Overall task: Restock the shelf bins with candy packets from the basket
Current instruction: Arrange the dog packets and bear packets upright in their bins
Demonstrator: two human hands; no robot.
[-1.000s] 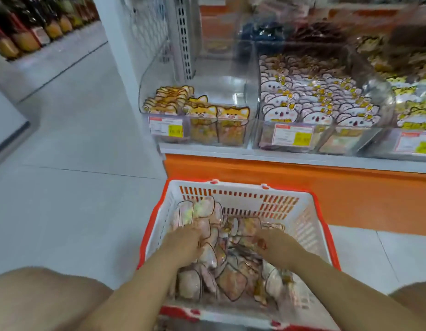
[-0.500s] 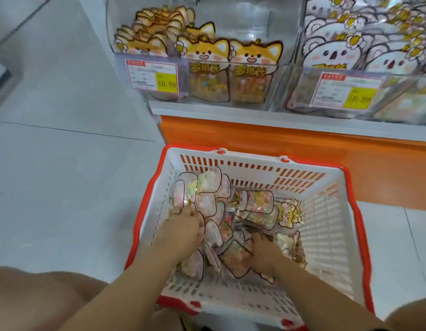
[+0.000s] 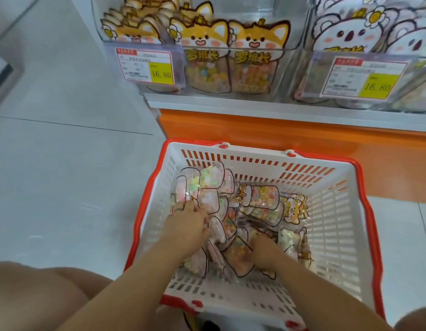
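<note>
A white basket with a red rim [image 3: 338, 211] stands on the floor below the shelf. It holds a heap of clear candy packets [image 3: 262, 199] with animal-shaped tops. Both my hands are inside it. My left hand [image 3: 185, 225] has its fingers curled over a stack of pinkish packets at the basket's left side. My right hand [image 3: 262, 252] is pushed into the packets in the middle, its fingertips hidden among them. On the shelf above, a clear bin [image 3: 231, 68] holds fox-topped packets and the bin to its right [image 3: 374, 44] holds koala-topped ones.
Yellow price tags [image 3: 150, 65] hang on the bin fronts. The shelf has a white ledge over an orange base panel [image 3: 279, 132] just behind the basket. Pale tiled floor [image 3: 63, 175] spreads to the left. My knees show at the bottom corners.
The view has dropped and moved closer to the basket and bins. Both hands have stayed in the packets; the right hand has dug deeper toward the basket's near side.
</note>
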